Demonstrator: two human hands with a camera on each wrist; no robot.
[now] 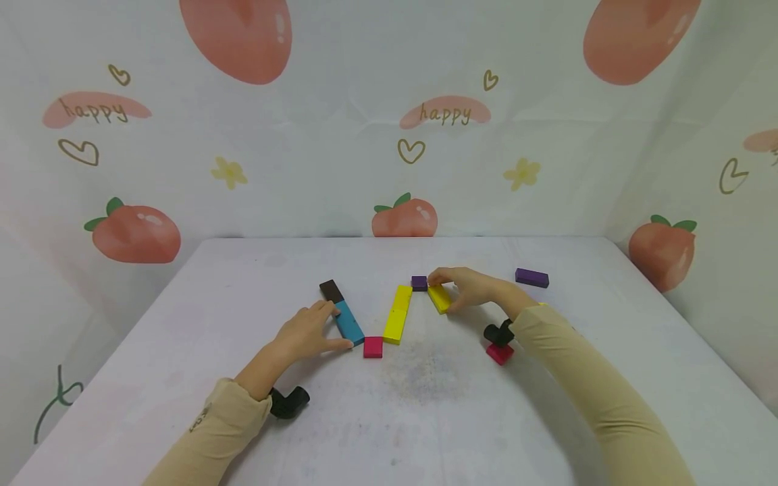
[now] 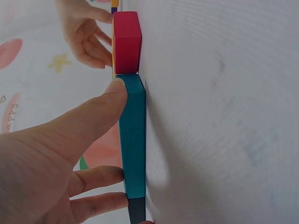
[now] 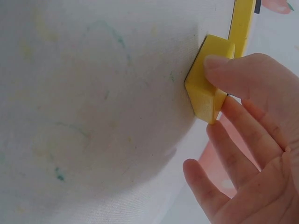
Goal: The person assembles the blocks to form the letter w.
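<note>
My right hand (image 1: pixel 471 287) pinches a small yellow block (image 3: pixel 205 79), with the thumb on its near side and fingertips at the far side. That block stands at an angle, close to a small purple block (image 1: pixel 419 283). My left hand (image 1: pixel 304 332) touches a blue block (image 2: pixel 133 140) along its left side, thumb and fingers spread apart. The blue block meets a black block (image 1: pixel 331 291) at its far end and a red block (image 2: pixel 127 42) at its near end. From the red block, a yellow strip (image 1: pixel 398 314) runs up to the purple block.
A longer purple block (image 1: pixel 531 277) lies at the back right. Another red block (image 1: pixel 500 354) sits under the right wrist's black camera (image 1: pixel 498 333). Just past the right sleeve, a bit of yellow (image 1: pixel 543 304) shows, mostly hidden. The white table (image 1: pixel 389 418) meets a printed cloth backdrop.
</note>
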